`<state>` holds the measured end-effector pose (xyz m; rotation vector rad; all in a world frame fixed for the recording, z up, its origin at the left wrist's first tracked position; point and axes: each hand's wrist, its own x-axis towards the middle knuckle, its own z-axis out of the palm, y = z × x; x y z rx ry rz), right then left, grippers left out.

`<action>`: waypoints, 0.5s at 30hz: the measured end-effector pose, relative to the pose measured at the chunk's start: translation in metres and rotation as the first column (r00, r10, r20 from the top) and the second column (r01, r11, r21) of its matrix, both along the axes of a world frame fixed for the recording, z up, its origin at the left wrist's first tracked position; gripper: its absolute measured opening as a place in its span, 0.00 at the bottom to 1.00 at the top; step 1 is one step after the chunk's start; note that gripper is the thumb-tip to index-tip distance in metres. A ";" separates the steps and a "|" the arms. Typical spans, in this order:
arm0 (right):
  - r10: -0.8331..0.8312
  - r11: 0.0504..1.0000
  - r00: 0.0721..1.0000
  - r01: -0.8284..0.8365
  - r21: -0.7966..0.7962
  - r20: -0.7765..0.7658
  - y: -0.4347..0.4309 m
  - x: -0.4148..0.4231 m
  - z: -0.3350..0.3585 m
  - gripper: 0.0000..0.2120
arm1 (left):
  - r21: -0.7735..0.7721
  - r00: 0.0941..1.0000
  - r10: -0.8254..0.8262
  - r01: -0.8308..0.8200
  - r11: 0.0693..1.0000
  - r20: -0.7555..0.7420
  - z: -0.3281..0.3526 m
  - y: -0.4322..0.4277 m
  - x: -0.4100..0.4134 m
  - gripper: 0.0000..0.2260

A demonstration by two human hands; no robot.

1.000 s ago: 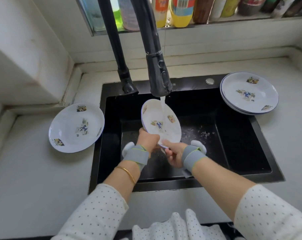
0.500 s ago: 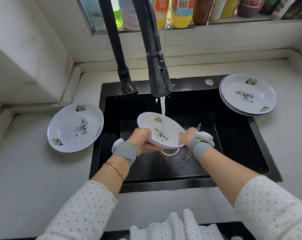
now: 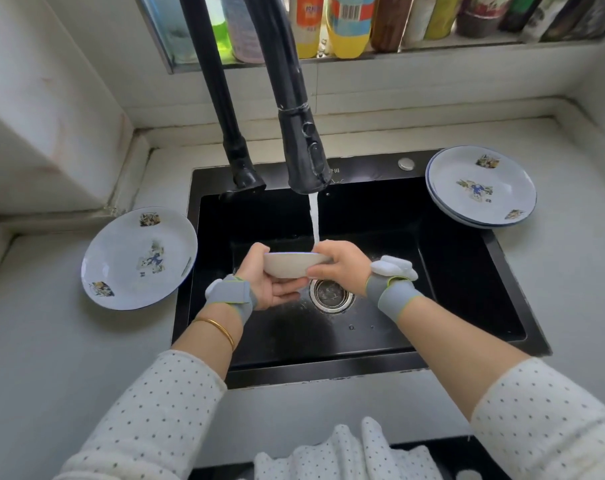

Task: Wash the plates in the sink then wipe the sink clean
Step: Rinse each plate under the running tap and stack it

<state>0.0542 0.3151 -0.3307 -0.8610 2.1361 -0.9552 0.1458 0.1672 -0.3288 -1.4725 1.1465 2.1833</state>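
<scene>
Held plate: smooth white enamel-looking dish, shallow and round, showing its plain underside edge-on with a thin blue line at the rim; it is sitting roughly level over the sink, just above the drain.
Left hand: its grip is cupping the plate from below, palm up, thumb lying on the left rim.
Right hand: its grip is curling over the right rim, fingers pinching the edge.
Water: a thin white stream is falling from the spray head onto the far rim beside the right hand.
Faucet: matte black, tubular, with two round buttons on the spray head.
Sink: black, rectangular, wet and glistening; small white characters on its back deck are showing but are too small to read.
Drain: round, ribbed steel strainer.
Left plate: lying alone on the bench, white with a blue rim and printed blue-and-brown motifs.
Right stack: matching plates are nesting at the sink's far right corner, overhanging the rim.
Bench: pale, smooth, matte.
Wrist straps: grey fabric bands, each carrying a white plastic piece.
Bangle: thin gold, on the left forearm.
Bottles: standing on the window ledge; a yellow one is showing a barcode label, an orange-labelled one has blurred writing.
</scene>
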 end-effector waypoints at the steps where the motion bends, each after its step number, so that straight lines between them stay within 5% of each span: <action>1: -0.038 0.999 0.998 0.039 -0.027 0.050 -0.001 -0.001 0.005 0.06 | 0.005 1.000 -0.022 0.022 1.000 0.006 -0.001 -0.002 -0.001 0.26; 3: -0.110 0.992 0.981 0.120 -0.050 0.162 0.001 -0.007 0.008 0.06 | -0.018 0.993 -0.100 0.101 0.995 0.060 -0.003 -0.005 0.000 0.37; 6: -0.188 0.972 0.924 0.225 -0.074 0.333 0.011 -0.019 0.005 0.04 | -0.112 0.987 -0.101 0.115 0.987 0.126 -0.008 -0.004 0.005 0.40; 12: -0.309 0.855 0.642 0.510 -0.090 0.702 0.033 -0.025 -0.004 0.12 | -0.247 0.993 -0.094 0.073 0.966 -0.071 -0.003 0.003 0.006 0.22; 15: -0.364 0.743 0.483 0.666 -0.064 0.796 0.041 -0.026 -0.010 0.03 | -0.386 0.980 -0.166 0.111 0.916 -0.113 0.004 0.006 -0.001 0.18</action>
